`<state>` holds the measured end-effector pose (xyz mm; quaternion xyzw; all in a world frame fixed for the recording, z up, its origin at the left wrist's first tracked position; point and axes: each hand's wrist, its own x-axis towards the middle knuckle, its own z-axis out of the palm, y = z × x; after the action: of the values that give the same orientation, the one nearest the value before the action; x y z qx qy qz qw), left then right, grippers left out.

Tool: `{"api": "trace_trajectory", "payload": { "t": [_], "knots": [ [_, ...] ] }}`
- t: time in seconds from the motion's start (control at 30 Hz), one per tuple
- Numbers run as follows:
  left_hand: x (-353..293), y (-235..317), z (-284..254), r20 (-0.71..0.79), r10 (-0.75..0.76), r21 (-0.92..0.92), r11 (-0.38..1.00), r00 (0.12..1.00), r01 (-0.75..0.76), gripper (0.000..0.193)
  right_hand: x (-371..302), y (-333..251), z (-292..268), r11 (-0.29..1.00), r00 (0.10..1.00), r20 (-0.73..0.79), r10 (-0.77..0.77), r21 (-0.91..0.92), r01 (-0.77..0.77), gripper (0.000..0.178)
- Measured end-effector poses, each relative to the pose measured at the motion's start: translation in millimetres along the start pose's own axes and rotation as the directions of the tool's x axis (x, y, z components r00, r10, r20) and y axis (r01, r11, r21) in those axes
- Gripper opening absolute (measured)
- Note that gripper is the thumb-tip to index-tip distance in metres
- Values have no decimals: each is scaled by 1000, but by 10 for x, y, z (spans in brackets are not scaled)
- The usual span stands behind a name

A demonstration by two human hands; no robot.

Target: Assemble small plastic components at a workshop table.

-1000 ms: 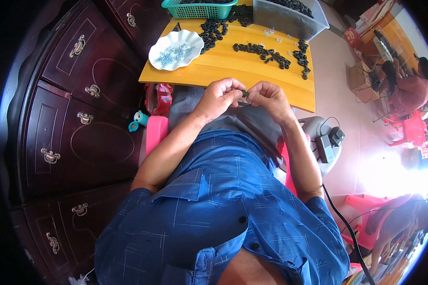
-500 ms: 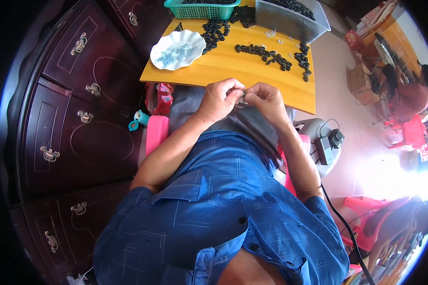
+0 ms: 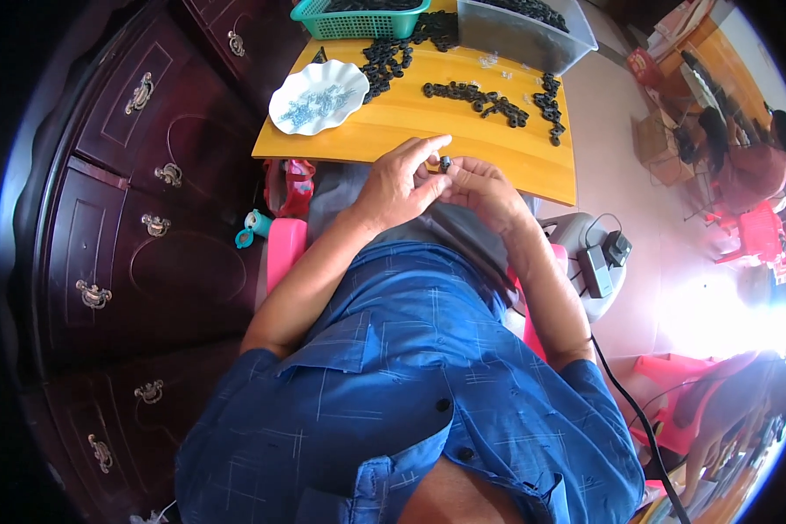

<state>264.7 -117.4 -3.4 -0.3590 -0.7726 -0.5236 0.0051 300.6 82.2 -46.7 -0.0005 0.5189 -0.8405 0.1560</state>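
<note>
A small black part (image 3: 445, 163) with a lighter, shiny spot is pinched in the fingertips of my right hand (image 3: 489, 192), just off the table's near edge. Close against it, my left hand (image 3: 397, 185) has its thumb and index finger spread apart, with the thumb tip by the right fingers. Nothing shows clearly in the left hand. On the yellow table (image 3: 393, 135) beyond lies a row of small black ring-shaped parts (image 3: 479, 98). A white scalloped dish (image 3: 281, 113) at the left holds many tiny clear pieces (image 3: 319, 106).
More black parts (image 3: 384, 65) lie in front of a green basket (image 3: 358, 24); a clear plastic bin (image 3: 533, 44) stands at the far right. Dark drawers (image 3: 192, 201) line my left. A grey stool with black adapters (image 3: 596, 272) is at my right. Other people (image 3: 751, 179) sit farther right.
My left index finger and thumb have opened away from the small part, which now shows between the hands in the right fingertips. The whole view has shifted slightly.
</note>
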Motion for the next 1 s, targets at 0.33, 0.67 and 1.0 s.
{"api": "trace_trajectory", "payload": {
  "t": [0.33,0.67,1.0],
  "knots": [
    [67,-72,95,-10,308,435,858,951,-273,42,37,53,-44,994,997,38,-65,90,61,25],
    [69,-89,93,10,280,420,870,960,-258,26,47,82,-50,996,998,-51,-39,75,43,21],
    [91,-70,82,11,283,391,882,959,-265,25,35,66,-35,997,997,-21,-72,-12,72,22]
  ]
}}
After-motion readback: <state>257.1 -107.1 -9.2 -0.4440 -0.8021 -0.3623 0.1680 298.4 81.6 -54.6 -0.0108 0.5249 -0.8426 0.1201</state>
